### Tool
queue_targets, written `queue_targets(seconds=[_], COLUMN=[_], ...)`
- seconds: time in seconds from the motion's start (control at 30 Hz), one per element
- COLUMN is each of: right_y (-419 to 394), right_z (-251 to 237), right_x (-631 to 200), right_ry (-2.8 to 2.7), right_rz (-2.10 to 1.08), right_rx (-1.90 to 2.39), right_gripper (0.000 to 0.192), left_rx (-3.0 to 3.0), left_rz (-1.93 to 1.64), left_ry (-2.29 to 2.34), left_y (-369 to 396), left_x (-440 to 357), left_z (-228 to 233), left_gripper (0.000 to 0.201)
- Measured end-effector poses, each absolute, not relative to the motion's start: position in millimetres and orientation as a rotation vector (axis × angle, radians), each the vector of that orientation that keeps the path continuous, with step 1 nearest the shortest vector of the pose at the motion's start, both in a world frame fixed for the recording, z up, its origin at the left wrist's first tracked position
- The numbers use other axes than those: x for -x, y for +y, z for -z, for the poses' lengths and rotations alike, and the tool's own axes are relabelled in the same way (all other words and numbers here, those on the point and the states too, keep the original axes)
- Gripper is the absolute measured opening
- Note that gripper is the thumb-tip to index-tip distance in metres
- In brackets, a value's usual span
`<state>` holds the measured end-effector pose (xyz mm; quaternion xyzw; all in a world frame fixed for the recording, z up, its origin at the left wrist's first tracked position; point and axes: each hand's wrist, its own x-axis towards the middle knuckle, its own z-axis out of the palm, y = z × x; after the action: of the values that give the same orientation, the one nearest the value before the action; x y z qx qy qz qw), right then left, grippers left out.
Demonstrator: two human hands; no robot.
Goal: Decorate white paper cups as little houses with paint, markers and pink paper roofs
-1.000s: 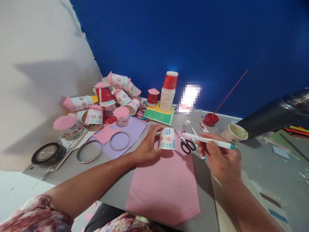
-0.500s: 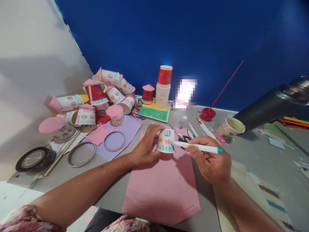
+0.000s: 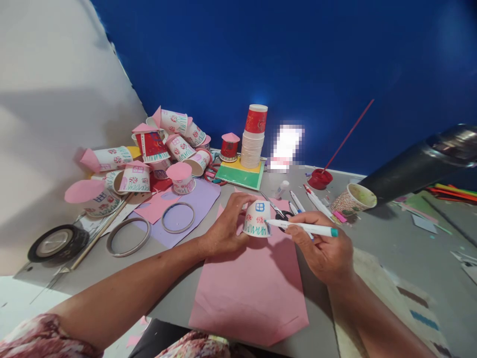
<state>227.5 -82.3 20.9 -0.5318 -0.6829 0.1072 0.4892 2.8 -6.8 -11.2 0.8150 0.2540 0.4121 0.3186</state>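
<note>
While the left hand [image 3: 225,229] grasps the upturned paper cup [image 3: 257,218] | right hand [image 3: 324,248] clenches marker [image 3: 303,227] | tip has come onto the cup's side, so drawing goes on.

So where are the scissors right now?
The scissors lie on the table just behind the upturned paper cup, partly hidden by the pen in the right hand.

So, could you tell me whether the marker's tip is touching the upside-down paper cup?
Touching. In the head view the marker in the right hand has its tip against the cup's lower side, with no gap showing; the left hand holds the cup.
</note>
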Motion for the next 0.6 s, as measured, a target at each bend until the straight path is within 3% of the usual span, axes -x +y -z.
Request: queue_targets(seconds=[0.43,0.6], right_y=[-80.5,-80.8], right_z=[-20.1,-21.1], right_x=[-229.4,-229.9], right_ry=[-1.626,-1.651], right_rz=[-0.280,-0.283], right_rx=[1.315,1.302], right_gripper=[0.021,0.015], left_rx=[-2.107,-2.125], left_rz=[-1.056,-1.068], left_ry=[0.675,0.670], left_y=[-9.7,-9.9], left_x=[-3.9,-4.2], left_z=[11.6,11.7], left_gripper=[0.067,0.066])
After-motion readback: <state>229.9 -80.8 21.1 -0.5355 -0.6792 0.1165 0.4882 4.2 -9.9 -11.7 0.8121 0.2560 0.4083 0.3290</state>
